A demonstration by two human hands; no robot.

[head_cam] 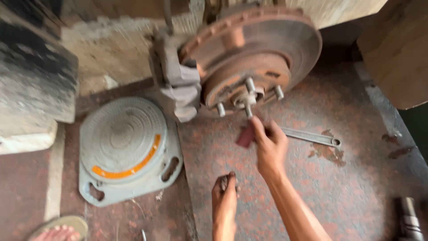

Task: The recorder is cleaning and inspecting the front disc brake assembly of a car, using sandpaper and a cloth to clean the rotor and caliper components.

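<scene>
A car repair workshop: bare rusty brake disc (263, 49) with wheel studs, wrench (312, 136) on stained floor (356, 178)

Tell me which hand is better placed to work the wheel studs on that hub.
Probably right. The right hand is raised just under the wheel studs of the rusty hub, holding a dark red piece. The left hand sits low near the floor, away from the hub.

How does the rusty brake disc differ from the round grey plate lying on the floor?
The brake disc is rusty brown and stands tilted on the hub, with studs sticking out of its centre; the round grey plate lies flat on the floor and carries a curved orange stripe. The right hand reaches up just under the disc's studs with a reddish piece, while no hand touches the plate. Both are round, with ringed faces.
</scene>
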